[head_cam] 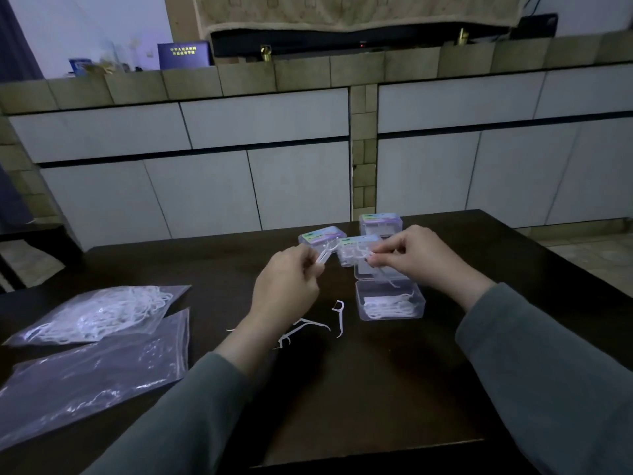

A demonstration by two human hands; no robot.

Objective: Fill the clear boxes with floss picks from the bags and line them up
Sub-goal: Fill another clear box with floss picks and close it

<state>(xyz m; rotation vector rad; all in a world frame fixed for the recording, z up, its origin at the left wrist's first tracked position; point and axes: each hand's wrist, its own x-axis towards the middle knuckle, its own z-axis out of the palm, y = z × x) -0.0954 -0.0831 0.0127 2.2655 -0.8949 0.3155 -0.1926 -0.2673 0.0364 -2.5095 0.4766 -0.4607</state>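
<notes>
1. The left hand [291, 286] pinches a small bundle of floss picks [324, 257] by the handles, heads up, above the table [376, 389]. Holding them by the handles likely keeps the heads aligned for packing.
2. The right hand [416, 258] pinches further picks [363, 253] close to the left-hand bundle, apparently to sort or pass them across.
3. The open box [390, 305] lies just below the right hand, partly filled with picks laid lengthwise. Its position near both hands keeps the transfer path short.
4. Three closed boxes [322, 236] with coloured labels stand grouped behind the hands, at the far side of the table. They appear to be finished units set out of the working area.
5. Loose picks [339, 317] lie on the table between the left wrist and the open box, probably tipped out for easy pick-up.
6. A bag [102, 313] holding many picks lies at the left, well apart from the boxes. A second bag [96, 382], nearly empty, lies nearer the person.
7. Judgement: filling of the open box is in progress.
</notes>
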